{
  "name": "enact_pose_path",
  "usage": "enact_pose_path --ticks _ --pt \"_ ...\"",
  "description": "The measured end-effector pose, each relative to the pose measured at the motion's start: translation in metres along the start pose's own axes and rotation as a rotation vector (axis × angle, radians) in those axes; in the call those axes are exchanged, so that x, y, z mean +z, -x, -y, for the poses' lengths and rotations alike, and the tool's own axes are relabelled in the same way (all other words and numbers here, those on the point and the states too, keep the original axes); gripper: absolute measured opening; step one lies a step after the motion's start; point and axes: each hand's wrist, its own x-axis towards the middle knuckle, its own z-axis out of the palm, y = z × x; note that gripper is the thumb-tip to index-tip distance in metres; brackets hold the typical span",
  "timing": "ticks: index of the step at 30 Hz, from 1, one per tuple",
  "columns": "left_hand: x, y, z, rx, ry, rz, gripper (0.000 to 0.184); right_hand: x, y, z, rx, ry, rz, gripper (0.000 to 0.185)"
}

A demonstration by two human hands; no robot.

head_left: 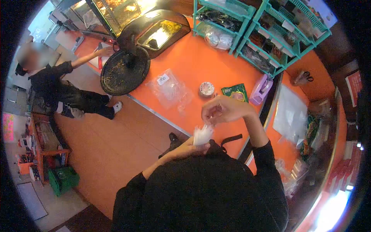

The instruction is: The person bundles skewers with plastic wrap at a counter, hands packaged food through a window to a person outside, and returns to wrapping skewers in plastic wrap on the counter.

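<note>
My left hand (191, 149) is closed around a bundle of thin white, translucent pieces (203, 135), with their ragged ends sticking up; their exact kind does not show. Just above the bundle, my right hand (224, 109) has its fingers curled and pinched together at the bundle's upper tips. Whatever those fingers hold is too small to make out. Beyond my right hand, on the orange counter (166, 58), lie a green packet (235, 92) and a roll of tape (206, 89). A purple tape dispenser (261, 89) stands to their right.
Clear plastic bags with a label (170, 89) lie on the counter. Further off are a round black tray (125, 72), a metal food pan (158, 34) and teal basket racks (266, 34). Scissors (308, 76) lie at right. Another person (54, 83) stands at left, reaching toward the counter.
</note>
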Motion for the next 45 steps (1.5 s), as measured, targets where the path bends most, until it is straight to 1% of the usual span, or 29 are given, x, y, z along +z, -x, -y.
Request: enact_pose_path --ticks 3,6,8,9,11,13,15,16,18,19,20,21,22,24,25,27,28,29,31,33,35,37,38,39,40,41,43,44,45 --pt "-0.004 -0.005 0.008 0.02 0.047 -0.041 0.023 0.0 -0.001 0.0 0.019 -0.018 -0.068 0.007" --pt "-0.004 -0.008 0.006 0.045 0.084 -0.078 0.02 -0.012 -0.004 0.005 0.037 0.101 -0.139 0.007" --pt "-0.002 -0.011 0.006 0.06 0.08 -0.079 0.019 -0.028 -0.004 0.004 -0.05 0.11 -0.184 0.005" --pt "-0.001 -0.013 0.007 0.1 0.158 -0.063 0.019 -0.033 -0.003 0.007 -0.053 0.112 -0.185 0.005" --pt "-0.006 -0.016 0.01 0.142 0.231 -0.049 0.019 -0.042 0.0 0.016 -0.004 0.09 -0.321 0.005" --pt "-0.014 -0.023 0.013 0.174 0.363 -0.125 0.021 -0.044 0.002 0.019 -0.032 0.086 -0.389 0.006" --pt "-0.015 -0.029 0.004 0.22 0.453 -0.189 0.02 -0.037 0.002 0.024 -0.087 0.068 -0.717 0.008" --pt "-0.019 -0.033 0.001 0.243 0.469 -0.315 0.02 -0.031 -0.001 0.023 -0.087 0.069 -0.711 0.008" --pt "-0.02 -0.041 -0.015 0.258 0.442 -0.579 0.027 -0.01 -0.014 0.013 -0.096 0.283 -1.094 0.007" --pt "-0.019 -0.044 -0.024 0.261 0.443 -0.581 0.027 0.006 -0.022 0.009 -0.065 0.352 -1.198 0.007" --pt "-0.018 -0.047 -0.032 0.337 0.484 -0.599 0.028 0.025 -0.029 0.004 -0.033 0.422 -1.302 0.007" --pt "-0.018 -0.049 -0.037 0.413 0.523 -0.615 0.029 0.041 -0.035 -0.006 -0.127 0.521 -1.327 0.01" --pt "-0.02 -0.051 -0.04 0.417 0.524 -0.614 0.029 0.056 -0.04 -0.016 -0.223 0.621 -1.347 0.012" --pt "-0.021 -0.051 -0.044 0.509 0.636 -0.528 0.032 0.08 -0.043 -0.027 -0.28 0.823 -1.301 0.019" --pt "-0.018 -0.051 -0.047 0.51 0.637 -0.53 0.032 0.088 -0.039 -0.024 -0.28 0.822 -1.299 0.019" --pt "-0.006 -0.048 -0.06 0.355 0.569 -0.825 0.031 0.1 -0.031 -0.017 -0.375 0.902 -1.057 0.022" --pt "-0.023 -0.05 -0.039 0.434 0.45 -0.699 0.026 0.103 -0.029 -0.018 -0.375 0.901 -1.056 0.022" --pt "-0.028 -0.047 -0.035 0.434 0.45 -0.7 0.026 0.105 -0.027 -0.019 -0.38 0.884 -0.998 0.023" --pt "-0.034 -0.044 -0.029 0.403 0.515 -0.567 0.018 0.101 -0.02 -0.012 -0.383 0.869 -0.938 0.024" --pt "-0.01 -0.035 -0.047 0.336 0.511 -0.615 0.017 0.087 -0.006 0.014 -0.258 0.707 -0.676 0.026" --pt "-0.005 -0.032 -0.041 0.265 0.507 -0.657 0.015 0.065 0.0 0.016 -0.293 0.72 -0.706 0.029" --pt "-0.018 -0.033 -0.008 0.411 0.482 -0.158 0.014 0.044 0.0 0.029 -0.323 0.735 -0.737 0.032" --pt "-0.002 -0.027 -0.015 0.353 0.469 -0.246 0.012 0.034 -0.002 0.044 -0.288 0.756 -0.688 0.035" --pt "0.0 -0.026 -0.011 0.349 0.471 -0.241 0.012 0.027 -0.004 0.054 -0.255 0.777 -0.64 0.038" --pt "0.001 -0.025 -0.007 0.339 0.35 -0.178 0.012 0.022 -0.006 0.056 -0.275 0.651 -0.522 0.043" --pt "0.001 -0.025 -0.005 0.329 0.228 -0.115 0.013 0.017 -0.008 0.053 -0.272 0.652 -0.526 0.043" --pt "0.007 -0.024 -0.004 0.322 0.204 -0.08 0.014 0.011 -0.011 0.044 -0.324 0.532 -0.14 0.041" --pt "0.01 -0.024 -0.005 0.318 0.181 -0.051 0.015 0.012 -0.013 0.043 -0.322 0.533 -0.14 0.041" --pt "0.011 -0.024 -0.004 0.314 0.157 -0.024 0.016 0.012 -0.014 0.043 -0.224 0.463 -0.042 0.039"
